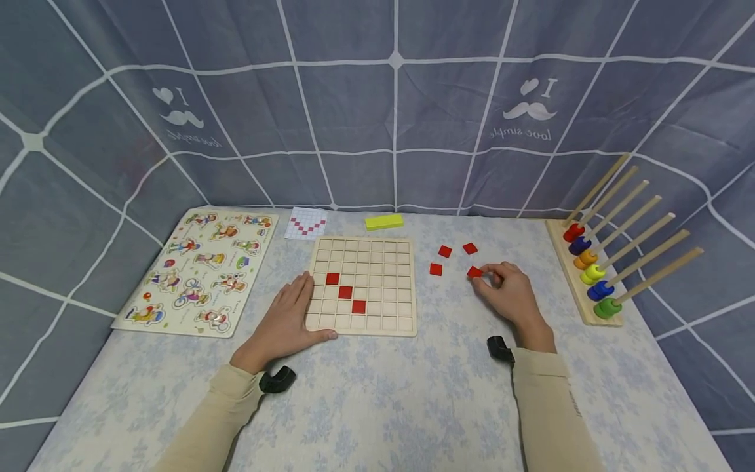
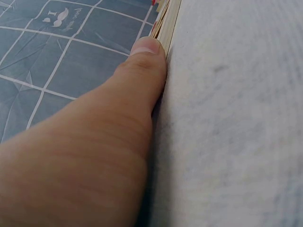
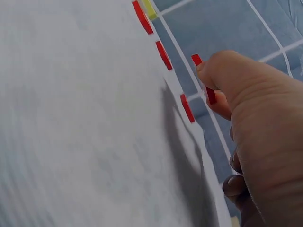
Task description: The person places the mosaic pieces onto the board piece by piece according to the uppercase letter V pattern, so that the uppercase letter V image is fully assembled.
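- Three red tiles (image 1: 345,292) run diagonally across the grid board (image 1: 389,282)!
- Left hand (image 1: 283,318) lies spread, fingers at the board's left edge, thumb along the near one.
- Right hand (image 1: 510,292) pinches a red square (image 1: 474,272), lifted off the tablecloth (image 1: 413,393).
- Three loose squares (image 1: 436,269) lie nearby, right of the board.

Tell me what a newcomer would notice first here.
Probably the three red tiles stepping diagonally down the grid board, whose left edge the left hand touches. Right of the board, the right hand pinches another red tile. At far right stands a peg rack with coloured rings.
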A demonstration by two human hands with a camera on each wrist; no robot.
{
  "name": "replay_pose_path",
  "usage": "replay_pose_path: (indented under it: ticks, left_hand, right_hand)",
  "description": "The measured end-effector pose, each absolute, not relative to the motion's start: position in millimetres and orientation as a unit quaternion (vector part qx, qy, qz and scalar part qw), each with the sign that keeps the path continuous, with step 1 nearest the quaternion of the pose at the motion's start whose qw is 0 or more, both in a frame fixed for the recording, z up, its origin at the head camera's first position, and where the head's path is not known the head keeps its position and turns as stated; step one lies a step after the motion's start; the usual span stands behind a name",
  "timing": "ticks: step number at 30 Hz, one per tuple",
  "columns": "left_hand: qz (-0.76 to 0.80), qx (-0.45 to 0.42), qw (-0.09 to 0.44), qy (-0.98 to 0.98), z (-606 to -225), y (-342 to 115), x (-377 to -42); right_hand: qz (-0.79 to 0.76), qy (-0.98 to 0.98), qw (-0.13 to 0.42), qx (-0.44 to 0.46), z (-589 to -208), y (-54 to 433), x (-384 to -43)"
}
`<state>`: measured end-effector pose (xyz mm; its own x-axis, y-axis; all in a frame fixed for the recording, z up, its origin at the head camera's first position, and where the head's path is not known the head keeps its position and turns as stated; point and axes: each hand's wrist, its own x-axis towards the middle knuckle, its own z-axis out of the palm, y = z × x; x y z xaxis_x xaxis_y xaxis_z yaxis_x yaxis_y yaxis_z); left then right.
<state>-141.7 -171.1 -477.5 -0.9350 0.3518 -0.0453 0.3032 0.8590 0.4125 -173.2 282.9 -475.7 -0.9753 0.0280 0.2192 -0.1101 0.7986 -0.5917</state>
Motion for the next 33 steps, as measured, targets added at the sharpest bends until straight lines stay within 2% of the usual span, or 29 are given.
replay_pose_path:
  ticks: [13, 33]
  left_hand:
    - [0.205, 0.176, 0.057, 0.961, -476.1, -171.0, -141.2]
    - [0.209, 0.170, 0.063, 0.961, -475.9, -171.7, -140.3]
  right_hand:
    - [0.323, -0.939, 0.106, 0.058, -465.2, 239.7, -179.3]
    - [0.340, -0.924, 0.017, 0.177, -443.7, 102.9, -210.6]
